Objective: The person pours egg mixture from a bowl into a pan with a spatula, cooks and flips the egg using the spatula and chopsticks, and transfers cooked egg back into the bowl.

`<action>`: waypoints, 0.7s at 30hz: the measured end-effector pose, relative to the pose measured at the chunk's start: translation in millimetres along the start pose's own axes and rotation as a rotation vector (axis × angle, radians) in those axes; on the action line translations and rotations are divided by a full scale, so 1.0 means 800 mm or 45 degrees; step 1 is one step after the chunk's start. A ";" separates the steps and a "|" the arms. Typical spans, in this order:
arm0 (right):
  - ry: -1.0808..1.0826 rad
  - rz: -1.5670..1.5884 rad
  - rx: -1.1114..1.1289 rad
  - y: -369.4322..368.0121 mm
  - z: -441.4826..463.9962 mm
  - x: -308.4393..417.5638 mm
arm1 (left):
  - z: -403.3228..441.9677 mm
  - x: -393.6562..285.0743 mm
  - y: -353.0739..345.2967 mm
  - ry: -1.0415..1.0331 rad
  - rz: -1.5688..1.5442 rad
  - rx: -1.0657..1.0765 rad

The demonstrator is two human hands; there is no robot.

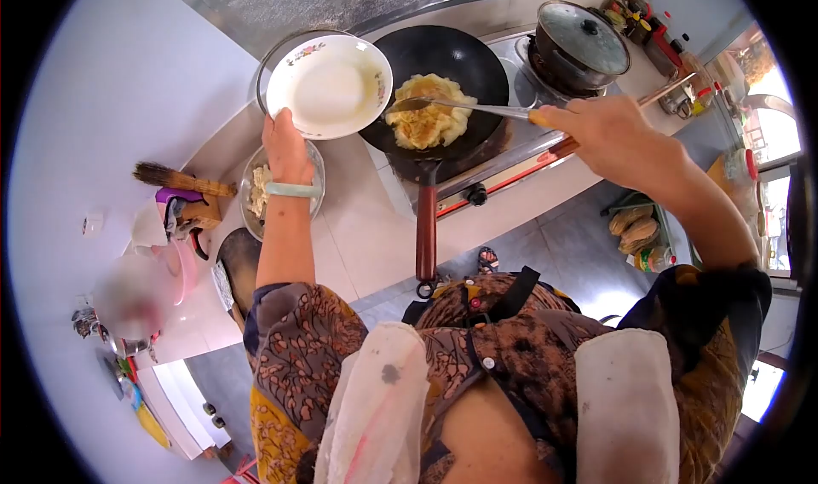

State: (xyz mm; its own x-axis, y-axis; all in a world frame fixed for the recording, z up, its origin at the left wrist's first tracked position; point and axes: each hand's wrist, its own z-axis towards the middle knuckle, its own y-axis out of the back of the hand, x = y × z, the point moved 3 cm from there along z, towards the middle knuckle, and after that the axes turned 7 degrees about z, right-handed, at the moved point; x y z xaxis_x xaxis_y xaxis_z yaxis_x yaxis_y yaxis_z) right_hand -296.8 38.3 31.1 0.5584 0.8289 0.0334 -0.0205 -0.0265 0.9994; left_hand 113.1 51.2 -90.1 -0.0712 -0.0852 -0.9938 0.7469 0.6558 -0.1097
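My left hand grips the near rim of a white plate with a floral edge, tilted beside the wok. A little liquid clings to its inside. In my right hand are the handle of a metal spatula and, it seems, a brown stick. The spatula's head touches yellow cooked egg in the black wok. The wok's wooden handle points toward my body. Below my left hand, partly hidden by the wrist, a bowl holds pale food.
A lidded pot stands on the right burner of the stove. Bottles and jars crowd the back right corner. At the left are a brush, a pink container and a dark round board.
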 end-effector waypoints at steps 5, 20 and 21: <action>-0.072 0.062 0.003 -0.026 0.000 -0.012 | -0.006 -0.011 -0.004 -0.025 0.003 0.019; -0.440 -0.053 0.241 0.108 0.062 -0.074 | -0.004 0.009 -0.003 0.019 0.047 0.038; -0.501 -0.019 0.282 0.111 0.070 -0.075 | -0.006 0.009 -0.004 0.028 0.023 0.047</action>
State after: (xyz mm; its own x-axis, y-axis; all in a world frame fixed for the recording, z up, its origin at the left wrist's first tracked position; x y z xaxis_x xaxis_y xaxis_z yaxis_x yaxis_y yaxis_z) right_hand -285.6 -44.7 117.8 0.8310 0.5556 -0.0258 0.1441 -0.1702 0.9748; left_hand 107.0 51.8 -97.1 -0.0716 -0.0570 -0.9958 0.7721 0.6289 -0.0915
